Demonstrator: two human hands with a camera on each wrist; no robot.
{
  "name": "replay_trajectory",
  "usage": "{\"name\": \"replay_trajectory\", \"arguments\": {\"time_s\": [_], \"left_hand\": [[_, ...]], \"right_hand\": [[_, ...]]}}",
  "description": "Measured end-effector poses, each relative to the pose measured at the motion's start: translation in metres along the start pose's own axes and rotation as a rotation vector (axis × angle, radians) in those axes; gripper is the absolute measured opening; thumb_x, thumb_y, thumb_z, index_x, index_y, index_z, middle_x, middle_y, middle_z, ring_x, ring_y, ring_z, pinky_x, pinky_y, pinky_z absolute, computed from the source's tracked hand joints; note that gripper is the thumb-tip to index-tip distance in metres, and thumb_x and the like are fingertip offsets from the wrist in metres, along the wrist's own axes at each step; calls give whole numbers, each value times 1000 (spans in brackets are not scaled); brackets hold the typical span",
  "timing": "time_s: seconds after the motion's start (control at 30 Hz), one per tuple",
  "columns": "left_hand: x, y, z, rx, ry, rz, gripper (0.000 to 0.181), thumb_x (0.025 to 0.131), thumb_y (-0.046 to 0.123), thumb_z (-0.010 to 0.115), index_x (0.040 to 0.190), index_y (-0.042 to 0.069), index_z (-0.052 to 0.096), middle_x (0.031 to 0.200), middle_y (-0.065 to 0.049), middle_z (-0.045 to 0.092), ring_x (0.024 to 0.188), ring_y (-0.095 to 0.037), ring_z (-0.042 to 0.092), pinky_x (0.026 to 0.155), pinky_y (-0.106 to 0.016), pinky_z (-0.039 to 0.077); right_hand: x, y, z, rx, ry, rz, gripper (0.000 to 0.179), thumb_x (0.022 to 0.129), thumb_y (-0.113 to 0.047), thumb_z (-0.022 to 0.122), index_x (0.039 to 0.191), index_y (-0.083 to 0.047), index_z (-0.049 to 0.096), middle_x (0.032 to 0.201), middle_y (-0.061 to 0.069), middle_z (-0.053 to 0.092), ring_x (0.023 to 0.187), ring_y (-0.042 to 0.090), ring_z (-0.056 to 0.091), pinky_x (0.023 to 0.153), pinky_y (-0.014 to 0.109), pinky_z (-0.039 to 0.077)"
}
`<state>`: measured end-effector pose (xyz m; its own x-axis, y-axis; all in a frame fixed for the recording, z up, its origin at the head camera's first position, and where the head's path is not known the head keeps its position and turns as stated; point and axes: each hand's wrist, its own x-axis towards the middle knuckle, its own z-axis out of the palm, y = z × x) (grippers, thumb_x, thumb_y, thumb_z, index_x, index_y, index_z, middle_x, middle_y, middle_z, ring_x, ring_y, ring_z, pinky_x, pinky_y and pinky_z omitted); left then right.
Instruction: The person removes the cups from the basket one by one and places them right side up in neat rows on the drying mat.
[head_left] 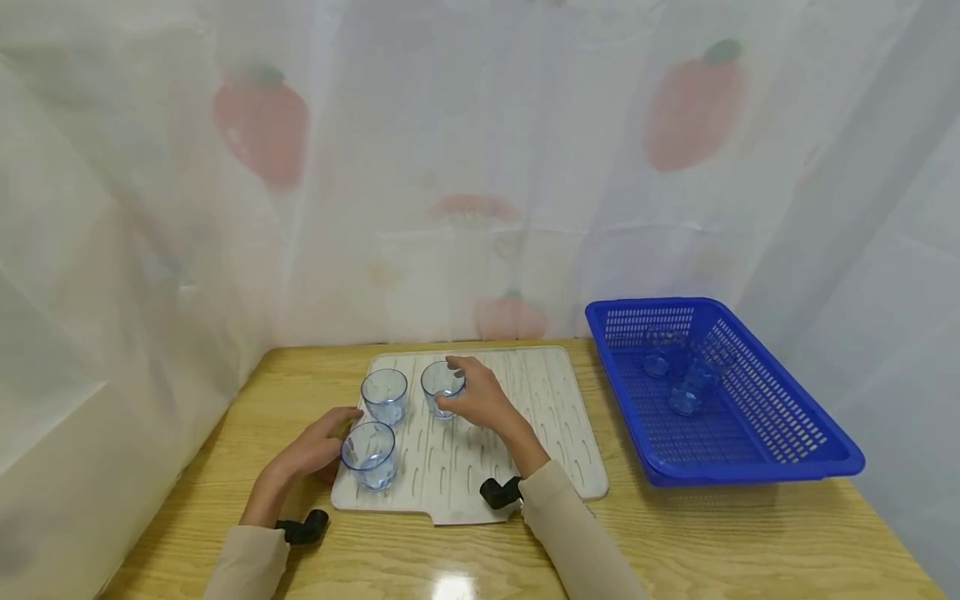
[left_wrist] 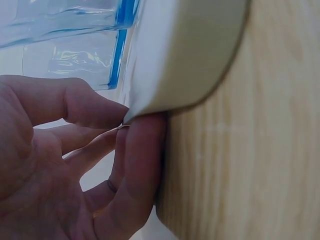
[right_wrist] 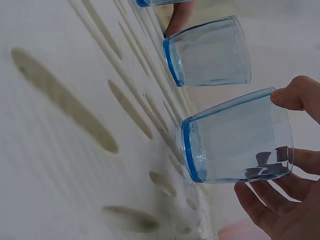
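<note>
A pale slotted drying mat (head_left: 457, 479) lies on the wooden table, with three clear blue-rimmed drinking glasses standing upright on it. My right hand (head_left: 487, 402) grips the glass (head_left: 441, 382) farthest right, thumb and fingers spread around its rim; in the right wrist view that glass (right_wrist: 230, 142) has its base right at the mat. At the mat's left edge, my left hand (head_left: 318, 446) pinches the rim between thumb and fingers, clearest in the left wrist view (left_wrist: 100, 150). Beside it stand the near glass (head_left: 370, 457) and the far-left glass (head_left: 385, 397).
A blue plastic basket (head_left: 750, 467) stands on the right side of the table (head_left: 712, 542), with several similar glasses (head_left: 686, 396) in it. Translucent sheeting (head_left: 420, 275) with printed strawberries hangs behind and along both sides.
</note>
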<state>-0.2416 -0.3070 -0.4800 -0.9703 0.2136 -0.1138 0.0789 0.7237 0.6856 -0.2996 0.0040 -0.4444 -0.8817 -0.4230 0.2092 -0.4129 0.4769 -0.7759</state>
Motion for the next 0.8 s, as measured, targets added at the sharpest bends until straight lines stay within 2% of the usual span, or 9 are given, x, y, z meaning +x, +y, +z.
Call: {"name": "replay_trajectory", "arguments": {"time_s": [0.3,0.63,0.8], "left_hand": [[0,1,1,20,6,3,61,89,-4,48,150,-3,46,159,-31,36,149,-54,29,117,-70,29],[0,0,1,6,7,24,63,87,-4,49,150,-4,46,157,-30,39,149,-54,31,116,-70,31],[0,1,1,8,6,22,62,88,-4,49,150,-4,46,157,-30,39,149,-54,31,117,-70,31]], "right_hand": [[-2,1,-1,-15,-34,3,75,94,-32,72,157,-6,41,153,16,52,137,40,53,105,56,49],[-2,3,-2,-57,-35,10,76,94,-37,73,157,-6,42,153,14,53,141,38,50,111,56,45],[-3,3,-4,-37,-38,22,75,94,-36,73,157,-7,42,153,14,53,140,37,51,110,55,47]]}}
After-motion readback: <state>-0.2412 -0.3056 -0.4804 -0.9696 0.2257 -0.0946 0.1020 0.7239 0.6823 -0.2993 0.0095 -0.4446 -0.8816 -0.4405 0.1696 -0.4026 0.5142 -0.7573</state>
